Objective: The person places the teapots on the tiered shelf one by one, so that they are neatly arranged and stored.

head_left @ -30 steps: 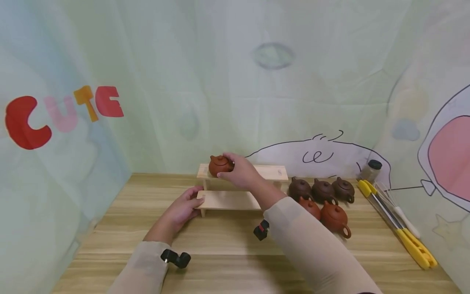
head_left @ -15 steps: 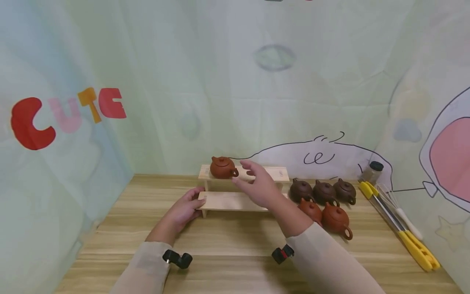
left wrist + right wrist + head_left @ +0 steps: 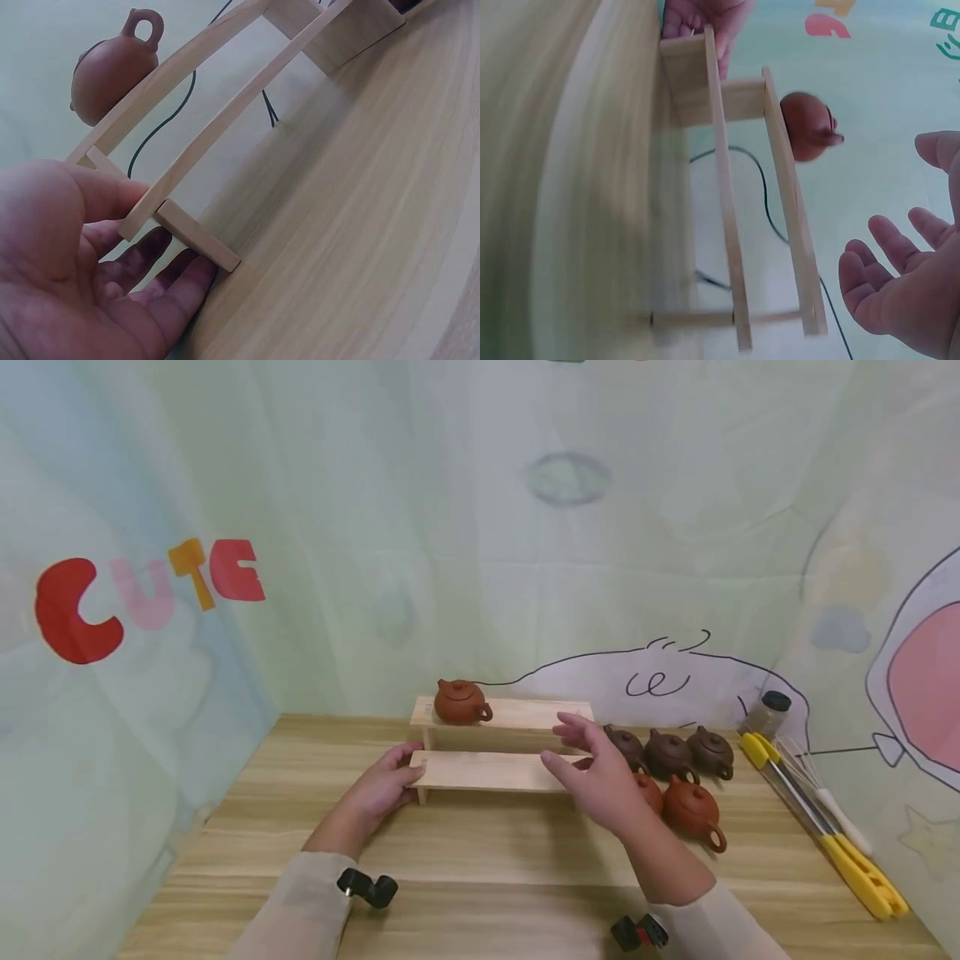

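So far one reddish clay teapot is set on the top step of the wooden rack, steadied by the left hand, while five teapots are left on the desk beside the empty, loose-fingered right hand.

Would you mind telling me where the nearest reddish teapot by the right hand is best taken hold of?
Probably from above, around the round body of the front teapot, fingers and thumb on its sides. Its loop handle points toward the front right and looks small for a secure grip, while a second reddish pot sits close on its left. The right hand hovers open nearby.
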`<state>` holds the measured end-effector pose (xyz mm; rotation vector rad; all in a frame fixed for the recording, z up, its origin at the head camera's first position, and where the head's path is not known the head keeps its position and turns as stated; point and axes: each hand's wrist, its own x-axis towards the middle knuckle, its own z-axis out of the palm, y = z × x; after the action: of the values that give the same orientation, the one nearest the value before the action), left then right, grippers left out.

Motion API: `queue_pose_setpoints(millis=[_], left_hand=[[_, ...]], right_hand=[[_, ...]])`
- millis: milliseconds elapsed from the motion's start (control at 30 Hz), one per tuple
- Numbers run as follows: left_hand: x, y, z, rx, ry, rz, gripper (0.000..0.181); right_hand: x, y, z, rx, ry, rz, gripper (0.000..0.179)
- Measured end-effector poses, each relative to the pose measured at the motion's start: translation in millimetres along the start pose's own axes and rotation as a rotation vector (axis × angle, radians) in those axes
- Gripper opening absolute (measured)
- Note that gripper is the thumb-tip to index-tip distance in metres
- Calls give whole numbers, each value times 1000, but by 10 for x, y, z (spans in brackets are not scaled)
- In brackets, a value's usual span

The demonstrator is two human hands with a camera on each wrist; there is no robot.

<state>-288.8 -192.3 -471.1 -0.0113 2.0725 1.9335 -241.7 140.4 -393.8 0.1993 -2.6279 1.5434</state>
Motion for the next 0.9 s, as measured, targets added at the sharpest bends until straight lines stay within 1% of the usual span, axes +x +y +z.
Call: queue_pose_setpoints(millis=[167, 300, 400, 500, 667, 733, 900], left_hand=[[2, 0, -2, -5, 4, 6, 57], [7, -7, -9, -2, 1, 7, 56], [13, -11, -10, -2, 3, 9, 56], [16, -10, -6, -5, 6, 9, 56], [9, -11, -1, -5, 7, 7, 55], [2, -12, -2, -2, 9, 7, 56], [-11, -9, 4, 3, 11, 6, 56]], right_hand=[[-124, 159, -224, -25, 15, -3, 65], [-193, 271, -400, -39, 35, 15, 63], [-217, 359, -516, -40, 55, 39, 63], [-230, 452, -621, -69, 70, 52, 64], [-247, 589, -793, -136, 99, 43, 66], [-262, 645, -865, -144, 104, 45, 67], [-335, 802, -1057, -169, 115, 94, 72]])
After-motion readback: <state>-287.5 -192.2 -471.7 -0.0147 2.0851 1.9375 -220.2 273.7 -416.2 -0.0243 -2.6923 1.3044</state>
